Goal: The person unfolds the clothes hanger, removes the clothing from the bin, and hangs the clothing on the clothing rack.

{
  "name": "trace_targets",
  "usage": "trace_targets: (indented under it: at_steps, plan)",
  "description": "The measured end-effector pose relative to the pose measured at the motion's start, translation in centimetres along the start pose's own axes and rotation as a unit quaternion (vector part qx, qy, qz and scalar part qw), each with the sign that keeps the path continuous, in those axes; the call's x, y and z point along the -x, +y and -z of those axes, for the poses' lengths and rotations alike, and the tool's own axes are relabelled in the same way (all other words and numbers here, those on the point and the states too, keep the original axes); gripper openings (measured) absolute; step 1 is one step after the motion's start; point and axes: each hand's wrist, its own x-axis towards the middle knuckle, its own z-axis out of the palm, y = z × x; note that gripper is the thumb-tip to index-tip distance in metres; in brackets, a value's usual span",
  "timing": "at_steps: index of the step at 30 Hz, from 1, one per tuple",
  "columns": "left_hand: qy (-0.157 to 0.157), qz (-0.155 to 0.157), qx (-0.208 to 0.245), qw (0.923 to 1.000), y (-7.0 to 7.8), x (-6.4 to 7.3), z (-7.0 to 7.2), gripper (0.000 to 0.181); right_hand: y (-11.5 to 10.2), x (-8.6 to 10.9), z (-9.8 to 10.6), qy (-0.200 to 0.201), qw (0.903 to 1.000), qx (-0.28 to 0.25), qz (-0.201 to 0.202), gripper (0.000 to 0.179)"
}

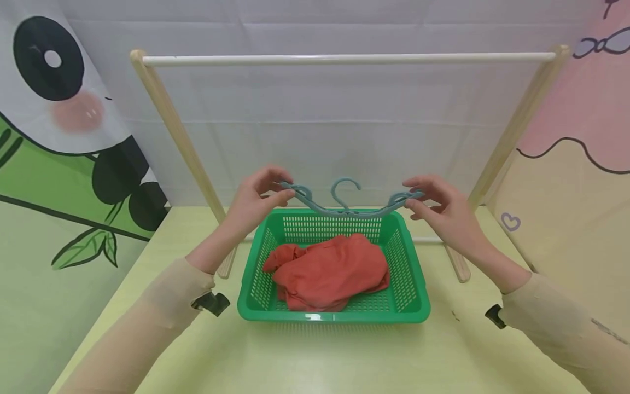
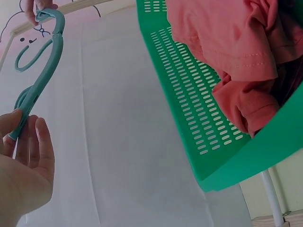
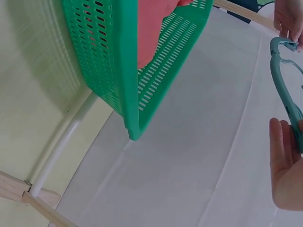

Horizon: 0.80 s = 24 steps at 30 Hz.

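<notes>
A teal plastic clothes hanger (image 1: 364, 214) is held up level over the back of a green basket (image 1: 334, 316), its hook pointing upward. My left hand (image 1: 256, 200) pinches one end of it between thumb and fingers. At the opposite end, my right hand (image 1: 443, 210) pinches the other tip the same way. Inside the basket lies a crumpled red garment (image 1: 334, 273), with stitched hems showing in the left wrist view. Both wrist views show the hanger (image 2: 47, 71) spanning from hand to hand, apart from the basket (image 3: 124, 71).
Behind the basket stands a rack with a white top rail (image 1: 344, 60) and wooden legs (image 1: 179, 131). Its low white crossbar (image 3: 66, 137) runs near the pale yellow table (image 1: 315, 361). A white cloth backdrop (image 1: 315, 142) hangs behind, with printed cartoon panels at both sides.
</notes>
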Motion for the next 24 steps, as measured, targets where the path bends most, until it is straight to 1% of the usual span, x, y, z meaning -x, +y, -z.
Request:
trace_targets:
  at_steps: [3,4,6,9,12,17,21,24]
  plan:
    - [-0.003,0.005,0.006,1.0,-0.1,0.2,0.3,0.023,0.1,0.1,0.3,-0.008,0.9996,0.026,-0.001,0.032]
    - [-0.005,0.006,0.01,0.9999,-0.1,0.3,0.4,0.023,0.2,0.1,0.3,-0.013,0.9991,0.04,0.001,0.031]
    - [-0.008,0.009,0.014,0.9998,-0.2,0.3,0.4,0.023,0.4,0.0,0.4,-0.022,0.9961,0.085,0.013,0.029]
    - [-0.01,0.018,0.016,0.9997,-0.1,0.4,0.4,0.024,0.8,-0.1,0.2,-0.036,0.9865,0.152,0.05,0.029]
    - [-0.009,0.026,0.018,0.9995,0.0,0.6,0.4,0.025,1.0,-0.3,0.0,-0.04,0.9747,0.203,0.084,0.03]
    - [-0.009,0.036,0.014,0.9992,-0.1,0.8,0.4,0.027,1.3,-0.5,-0.3,-0.056,0.9656,0.235,0.095,0.032]
    - [-0.007,0.035,0.014,0.9993,-0.3,0.7,0.2,0.027,1.4,-0.6,-0.4,-0.086,0.9633,0.231,0.106,0.034]
    - [-0.008,0.03,0.018,0.9993,-0.3,0.6,-0.1,0.027,1.6,-0.7,-0.6,-0.109,0.9629,0.221,0.111,0.03]
